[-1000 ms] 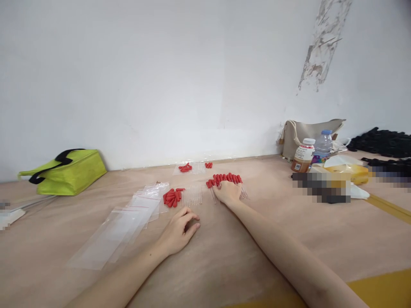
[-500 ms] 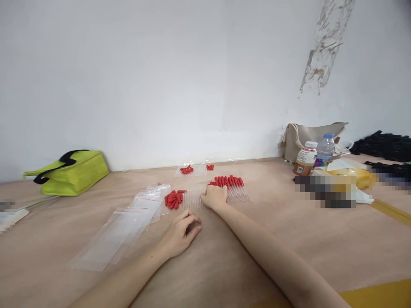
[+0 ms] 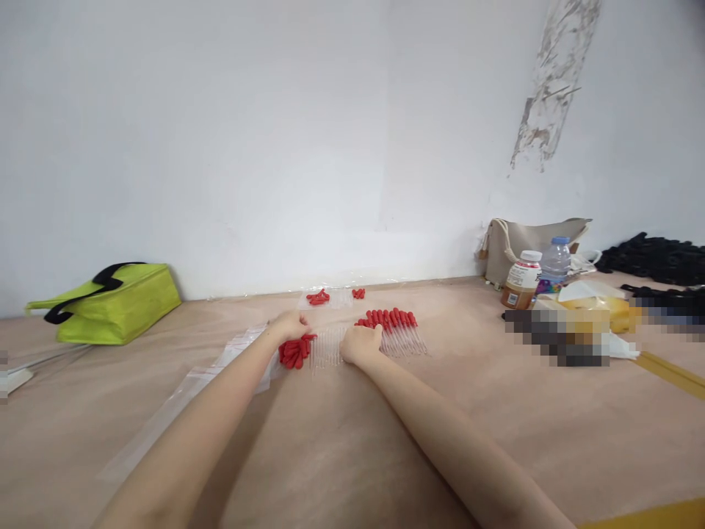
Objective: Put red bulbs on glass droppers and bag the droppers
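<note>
My left hand (image 3: 291,325) hovers at the upper edge of a pile of red rubber dropper bulbs (image 3: 294,354), its fingers bent and slightly apart. Nothing shows in it. To the right of the pile, thin clear dropper tubes (image 3: 326,348) lie side by side in a row. My right hand (image 3: 360,344) is closed at the right end of these tubes; its fingertips are hidden, and what they hold cannot be made out. Just beyond it, several droppers with red bulbs fitted (image 3: 392,320) lie in a slanted row.
Clear zip bags (image 3: 190,386) lie partly under my left forearm. Farther back are more red bulbs (image 3: 318,297) on clear plastic, near the wall. A lime-green bag (image 3: 124,305) stands left; a brown drink bottle (image 3: 521,279), a water bottle (image 3: 555,262) and a beige bag (image 3: 499,253) stand right.
My left hand has moved up and away from me, from the table in front of the bulb pile to its upper edge. My right hand stays by the clear tubes.
</note>
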A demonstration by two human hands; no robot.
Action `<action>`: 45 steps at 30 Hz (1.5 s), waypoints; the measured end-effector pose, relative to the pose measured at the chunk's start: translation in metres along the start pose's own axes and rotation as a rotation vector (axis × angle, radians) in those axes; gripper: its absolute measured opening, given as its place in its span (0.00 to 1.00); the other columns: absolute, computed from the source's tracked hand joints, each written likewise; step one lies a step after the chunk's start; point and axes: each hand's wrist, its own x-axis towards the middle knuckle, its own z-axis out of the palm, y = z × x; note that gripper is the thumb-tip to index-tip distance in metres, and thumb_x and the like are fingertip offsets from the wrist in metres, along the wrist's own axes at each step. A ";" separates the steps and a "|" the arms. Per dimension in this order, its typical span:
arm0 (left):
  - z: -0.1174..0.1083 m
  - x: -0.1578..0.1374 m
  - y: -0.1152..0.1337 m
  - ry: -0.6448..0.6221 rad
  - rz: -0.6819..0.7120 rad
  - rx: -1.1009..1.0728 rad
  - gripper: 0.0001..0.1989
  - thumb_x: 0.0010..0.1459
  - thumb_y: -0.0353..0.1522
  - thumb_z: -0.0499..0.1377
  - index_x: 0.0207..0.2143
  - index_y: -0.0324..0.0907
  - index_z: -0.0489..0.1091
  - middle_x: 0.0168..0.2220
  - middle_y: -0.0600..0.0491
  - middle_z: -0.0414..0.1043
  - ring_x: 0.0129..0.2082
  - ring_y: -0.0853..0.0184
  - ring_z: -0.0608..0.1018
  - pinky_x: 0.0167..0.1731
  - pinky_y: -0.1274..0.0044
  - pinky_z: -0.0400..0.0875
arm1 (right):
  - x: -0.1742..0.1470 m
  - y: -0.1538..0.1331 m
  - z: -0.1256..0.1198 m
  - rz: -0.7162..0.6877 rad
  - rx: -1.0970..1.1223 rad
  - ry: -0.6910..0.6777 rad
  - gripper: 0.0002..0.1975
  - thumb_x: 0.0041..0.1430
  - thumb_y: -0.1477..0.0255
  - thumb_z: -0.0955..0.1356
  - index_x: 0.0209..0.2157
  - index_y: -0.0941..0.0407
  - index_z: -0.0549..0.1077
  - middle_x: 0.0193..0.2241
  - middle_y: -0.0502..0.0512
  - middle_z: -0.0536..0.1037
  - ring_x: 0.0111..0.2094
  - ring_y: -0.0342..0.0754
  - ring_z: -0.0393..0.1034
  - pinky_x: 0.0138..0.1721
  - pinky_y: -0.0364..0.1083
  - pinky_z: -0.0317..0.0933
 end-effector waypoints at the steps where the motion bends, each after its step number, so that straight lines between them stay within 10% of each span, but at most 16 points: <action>1: 0.003 0.003 0.000 -0.044 -0.025 0.018 0.13 0.59 0.33 0.52 0.46 0.38 0.63 0.45 0.48 0.65 0.40 0.63 0.71 0.38 0.68 0.69 | -0.002 0.002 -0.002 -0.004 0.001 0.012 0.11 0.49 0.72 0.62 0.29 0.60 0.74 0.31 0.65 0.76 0.33 0.54 0.70 0.40 0.53 0.45; 7: 0.012 0.008 0.000 -0.160 -0.088 0.118 0.13 0.59 0.33 0.53 0.46 0.38 0.63 0.45 0.48 0.65 0.40 0.63 0.72 0.38 0.68 0.69 | -0.026 0.034 -0.017 -0.068 0.003 0.203 0.14 0.54 0.69 0.58 0.32 0.61 0.71 0.30 0.64 0.75 0.34 0.53 0.68 0.40 0.51 0.45; 13: 0.001 0.003 0.002 -0.007 0.002 0.122 0.10 0.57 0.33 0.54 0.40 0.36 0.66 0.40 0.48 0.68 0.39 0.61 0.72 0.38 0.69 0.68 | -0.058 0.087 -0.019 -0.169 0.016 0.375 0.11 0.56 0.72 0.56 0.29 0.59 0.67 0.26 0.58 0.74 0.31 0.49 0.66 0.38 0.48 0.47; 20: 0.028 -0.083 0.022 0.258 0.345 -0.015 0.09 0.60 0.34 0.46 0.37 0.41 0.62 0.36 0.50 0.69 0.37 0.64 0.71 0.38 0.73 0.64 | -0.080 0.129 -0.001 -0.425 0.379 0.442 0.14 0.58 0.74 0.56 0.45 0.59 0.63 0.32 0.57 0.74 0.35 0.47 0.66 0.38 0.45 0.56; 27: 0.075 -0.153 0.038 0.048 0.570 -0.326 0.13 0.61 0.31 0.45 0.46 0.44 0.63 0.39 0.50 0.66 0.39 0.66 0.70 0.40 0.74 0.64 | -0.099 0.115 0.000 -0.562 0.571 0.367 0.10 0.59 0.73 0.57 0.37 0.56 0.67 0.32 0.55 0.72 0.34 0.45 0.66 0.36 0.44 0.59; 45: 0.074 -0.154 0.044 0.001 0.501 -0.388 0.09 0.58 0.35 0.50 0.36 0.43 0.68 0.31 0.54 0.71 0.32 0.67 0.71 0.33 0.77 0.65 | -0.116 0.099 -0.003 -0.729 0.429 0.213 0.07 0.59 0.74 0.59 0.33 0.55 0.67 0.27 0.49 0.73 0.28 0.41 0.64 0.36 0.43 0.49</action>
